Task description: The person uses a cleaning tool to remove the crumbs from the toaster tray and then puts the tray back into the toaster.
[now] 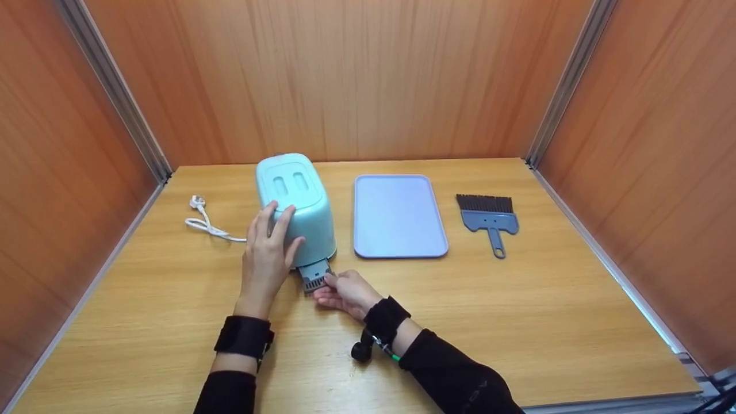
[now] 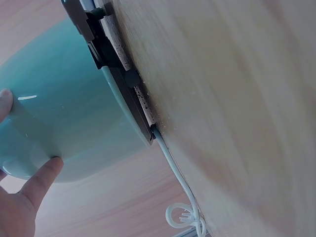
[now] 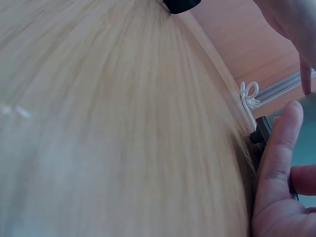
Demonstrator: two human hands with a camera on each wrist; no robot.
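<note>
A turquoise toaster (image 1: 316,230) stands left of the middle of the table, its lidded top showing two oval recesses. My left hand (image 1: 265,259) rests on its near end, fingers spread over the top edge and thumb against the side. In the left wrist view, fingertips touch the glossy toaster wall (image 2: 74,113). A grey slotted crumb tray (image 1: 314,275) sticks out from the base at the near end. My right hand (image 1: 349,292) pinches its outer right corner, thumb above and fingers below. In the right wrist view, the right-hand fingers (image 3: 279,148) lie low beside the toaster base.
A lavender serving tray (image 1: 399,215) lies right of the toaster. Further right is a grey hand brush (image 1: 489,221) with dark bristles. The white power cord (image 1: 213,229) and plug lie to the left. Wooden panels (image 1: 368,80) enclose the table's back and sides.
</note>
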